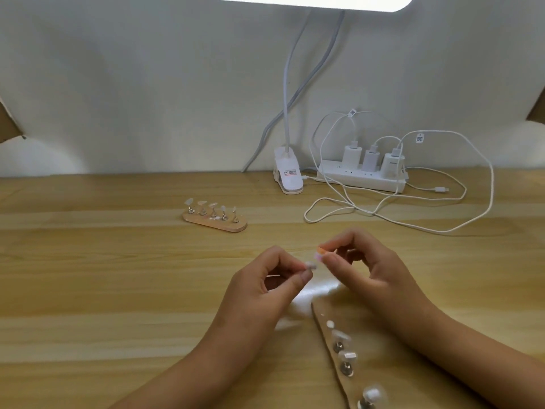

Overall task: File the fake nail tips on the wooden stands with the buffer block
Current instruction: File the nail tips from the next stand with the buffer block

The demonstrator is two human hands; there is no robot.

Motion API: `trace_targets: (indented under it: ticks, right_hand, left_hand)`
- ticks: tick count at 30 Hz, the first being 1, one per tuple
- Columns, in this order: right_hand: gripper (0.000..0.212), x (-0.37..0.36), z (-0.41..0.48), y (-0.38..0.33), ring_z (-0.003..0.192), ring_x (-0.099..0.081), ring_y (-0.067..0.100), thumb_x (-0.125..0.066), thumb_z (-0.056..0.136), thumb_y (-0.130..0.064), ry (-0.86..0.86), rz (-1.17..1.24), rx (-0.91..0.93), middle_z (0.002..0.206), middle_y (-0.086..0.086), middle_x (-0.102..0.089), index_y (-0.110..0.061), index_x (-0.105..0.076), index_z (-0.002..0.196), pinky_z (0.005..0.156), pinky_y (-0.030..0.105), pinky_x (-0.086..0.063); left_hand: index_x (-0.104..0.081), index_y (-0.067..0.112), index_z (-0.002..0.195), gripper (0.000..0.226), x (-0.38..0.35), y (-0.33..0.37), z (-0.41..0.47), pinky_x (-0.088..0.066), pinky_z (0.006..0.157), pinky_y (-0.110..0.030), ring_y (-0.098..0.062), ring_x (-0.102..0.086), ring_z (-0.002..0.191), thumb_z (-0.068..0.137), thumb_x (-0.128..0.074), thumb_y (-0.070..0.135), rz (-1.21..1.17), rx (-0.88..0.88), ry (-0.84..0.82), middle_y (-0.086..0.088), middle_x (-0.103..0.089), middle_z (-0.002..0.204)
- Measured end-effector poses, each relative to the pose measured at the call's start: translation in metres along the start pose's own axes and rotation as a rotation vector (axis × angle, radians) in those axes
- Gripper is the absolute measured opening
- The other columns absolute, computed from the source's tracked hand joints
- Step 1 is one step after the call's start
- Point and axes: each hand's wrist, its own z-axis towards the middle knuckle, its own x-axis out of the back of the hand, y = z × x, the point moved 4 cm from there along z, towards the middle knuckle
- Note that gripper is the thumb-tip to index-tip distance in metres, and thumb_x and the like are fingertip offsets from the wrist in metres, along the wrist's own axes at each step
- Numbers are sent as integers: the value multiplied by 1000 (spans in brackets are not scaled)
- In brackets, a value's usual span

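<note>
Your left hand [265, 287] pinches one nail tip [310, 265] clear of the near stand [321, 314], presumably for free edge access — your right hand [371, 270] pinches the buffer block [321, 252] just beside it, hands close together; far stand [236, 227] holds five tips.

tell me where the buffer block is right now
In the head view, the buffer block is pinched in the right hand just right of centre, above the wooden table, close beside the nail tip that the left hand pinches.
</note>
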Motion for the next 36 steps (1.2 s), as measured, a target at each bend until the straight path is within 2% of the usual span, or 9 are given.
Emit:
trace_targets:
  ticks: [8,12,15,19,22,25,28,31,36]
  right_hand:
    - [18,-2,4,0,86,-59,16,-64,82,-46,3,-6,43,92,-11,-65,-31,-64,93,77,20,-47]
    - [29,-1,6,8,86,-59,16,-66,74,-58,31,61,-41,92,-8,-67,-36,-66,92,77,19,-48]
    - [26,-2,5,8,85,-60,16,-65,77,-55,-36,31,5,90,-9,-67,-34,-66,93,78,23,-48]
    - [36,0,5,12,89,-64,23,-64,76,-68,-17,113,-30,90,1,-68,-36,-67,93,82,27,-50]
    - [28,-1,4,11,87,-63,17,-63,78,-60,-33,66,-35,91,-5,-69,-36,-66,93,79,19,-48]
    - [25,-1,5,8,88,-62,15,-66,81,-55,-33,51,38,97,-8,-67,-36,-64,97,80,23,-50]
    - [22,-2,4,8,89,-62,15,-65,80,-50,-29,63,-14,96,-11,-66,-34,-65,96,80,25,-51]
    - [26,-5,2,1,89,-61,21,-71,79,-38,-33,48,92,97,-8,-65,-24,-64,100,79,32,-51]
    - [31,1,4,6,91,-62,20,-77,80,-41,28,99,7,97,-6,-68,-21,-63,100,82,39,-51]
  left_hand:
    - [-67,25,78,10,3,-1,2,-53,78,-19,-9,-69,86,83,-75,23,-38,57,41,6,-74,89]
    - [-67,24,77,9,2,-5,3,-49,73,-13,-2,-67,82,77,-73,30,-78,78,37,8,-74,87]
    - [-67,25,77,9,1,-6,3,-50,75,-15,-5,-67,82,82,-75,24,-67,74,19,5,-73,86]
    - [-67,28,76,19,1,-3,3,-49,73,-12,-1,-66,81,87,-71,14,-68,70,13,10,-73,86]
    - [-66,30,74,20,-1,-2,4,-48,69,-11,1,-66,79,86,-72,15,-70,73,8,12,-72,82]
    - [-65,29,73,20,-1,-2,5,-47,66,-12,1,-64,77,86,-72,15,-65,68,4,12,-70,79]
    - [-65,25,75,15,-1,1,3,-46,64,-12,1,-63,74,86,-72,17,-70,57,-5,12,-70,79]
    - [-65,31,73,11,-2,4,3,-45,62,-11,2,-62,74,82,-72,27,-56,59,-18,14,-69,78]
    - [-66,25,77,15,-1,4,3,-47,67,-13,-1,-64,78,87,-71,15,-42,61,-11,9,-72,82]
